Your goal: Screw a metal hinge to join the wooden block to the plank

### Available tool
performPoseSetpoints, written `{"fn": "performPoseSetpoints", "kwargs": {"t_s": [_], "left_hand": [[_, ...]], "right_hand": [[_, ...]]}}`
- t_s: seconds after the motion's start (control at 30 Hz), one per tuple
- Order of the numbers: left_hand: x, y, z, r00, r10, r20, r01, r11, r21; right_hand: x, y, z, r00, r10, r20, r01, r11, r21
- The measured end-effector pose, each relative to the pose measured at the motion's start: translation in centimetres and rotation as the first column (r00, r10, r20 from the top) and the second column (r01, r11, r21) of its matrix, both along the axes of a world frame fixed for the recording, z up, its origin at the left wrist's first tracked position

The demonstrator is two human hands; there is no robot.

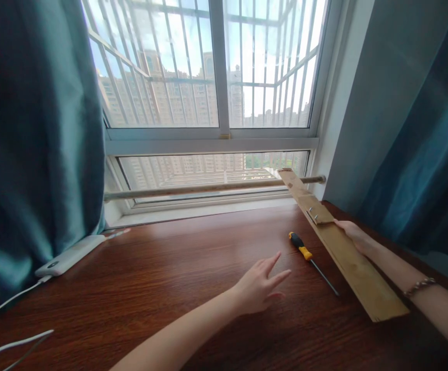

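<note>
My right hand (353, 236) grips the right edge of a long, narrow wooden board (353, 260), its fingers partly hidden by the wood. The board slants from the window side toward me, and two screws (313, 213) stick up from it near the overlap of its two pieces. To the left of the board lies a screwdriver (304, 252) with a black and yellow handle, its shaft pointing toward me. My left hand (260, 286) hovers over the table left of the screwdriver, fingers spread, touching neither tool nor board.
A reddish-brown wooden table (162, 278) fills the foreground. At the left, a white power strip (72, 255) with a cord (13, 301) lies by a dark teal curtain (34, 129). A horizontal rail (193, 190) crosses in front of the barred window.
</note>
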State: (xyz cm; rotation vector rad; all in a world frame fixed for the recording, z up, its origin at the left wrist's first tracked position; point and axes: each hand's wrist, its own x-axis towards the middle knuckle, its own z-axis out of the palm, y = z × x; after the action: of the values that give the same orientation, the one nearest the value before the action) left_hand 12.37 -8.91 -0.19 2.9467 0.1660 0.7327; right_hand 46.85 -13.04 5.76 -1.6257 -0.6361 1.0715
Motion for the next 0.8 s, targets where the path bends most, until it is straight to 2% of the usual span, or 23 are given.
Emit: {"fn": "performPoseSetpoints", "kwargs": {"t_s": [0.17, 0.4, 0.5, 0.6, 0.8], "left_hand": [[-4.9, -0.5, -0.5, 0.996, 0.056, -0.07, -0.05, 0.996, 0.076], [-9.6, -1.3, -0.9, 0.99, 0.13, 0.046, -0.135, 0.983, 0.128], [-11.4, -1.9, -1.2, 0.985, 0.15, 0.081, -0.157, 0.983, 0.09], [-12.8, -2.5, -1.3, 0.968, 0.235, 0.089, -0.239, 0.97, 0.042], [-14.7, -3.1, -0.8, 0.933, 0.34, 0.116, -0.336, 0.94, -0.056]], "right_hand": [[2.5, -0.3, -1.4, 0.994, -0.106, 0.038, 0.106, 0.994, -0.007], [6.5, 0.9, -3.7, 0.997, -0.055, -0.048, 0.053, 0.997, -0.051], [7.8, 1.4, -4.7, 0.996, -0.062, -0.071, 0.061, 0.998, -0.015], [8.3, 1.7, -5.3, 0.995, -0.064, -0.077, 0.062, 0.998, -0.026], [8.2, 2.0, -5.6, 0.994, -0.052, -0.094, 0.051, 0.999, -0.012]]}}
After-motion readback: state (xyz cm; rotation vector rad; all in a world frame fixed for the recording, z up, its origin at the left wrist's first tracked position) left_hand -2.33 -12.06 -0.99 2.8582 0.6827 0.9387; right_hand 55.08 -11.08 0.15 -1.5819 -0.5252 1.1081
